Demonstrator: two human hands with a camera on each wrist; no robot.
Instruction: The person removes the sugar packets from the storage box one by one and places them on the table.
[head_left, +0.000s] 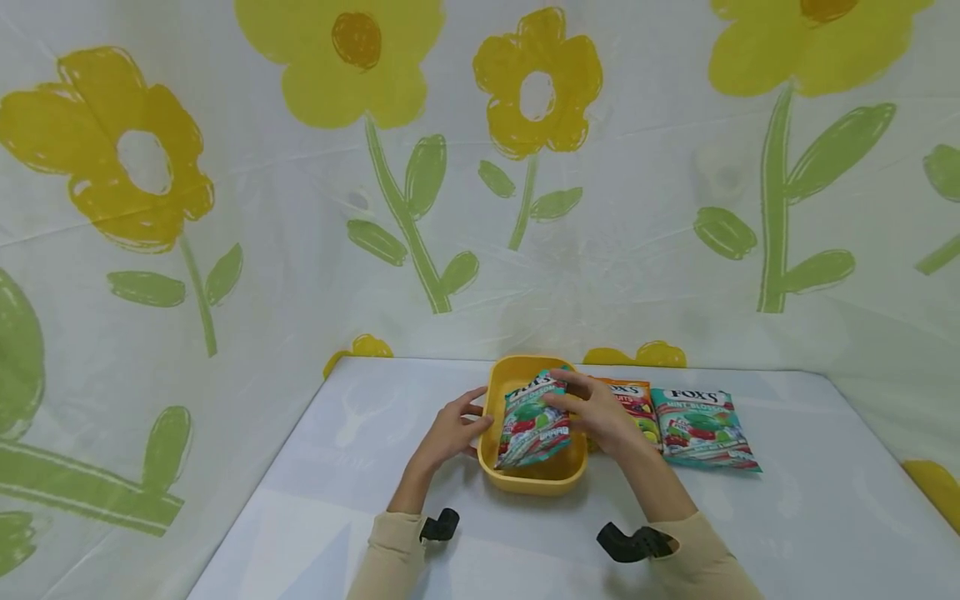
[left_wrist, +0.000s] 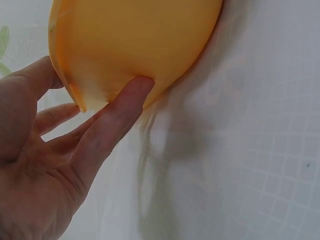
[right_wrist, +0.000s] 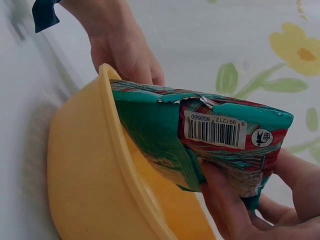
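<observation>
A yellow plastic basin [head_left: 534, 485] stands on the white table. At its left side my left hand [head_left: 448, 433] holds the wall, the thumb at the rim and fingers against the outside, as the left wrist view shows. My right hand [head_left: 596, 412] grips a teal Fox's candy bag [head_left: 534, 421] by its right edge. The bag is tilted, partly inside the basin and partly above the rim. In the right wrist view, the barcoded back of the bag faces the camera, and fingers [right_wrist: 225, 200] press on it.
Right of the basin lies an orange Fox's candy bag [head_left: 637, 404], partly covered by my right hand. Beside it lies another teal Fox's candy bag [head_left: 705, 429]. A flower-patterned white curtain [head_left: 637, 208] hangs behind the table [head_left: 795, 517].
</observation>
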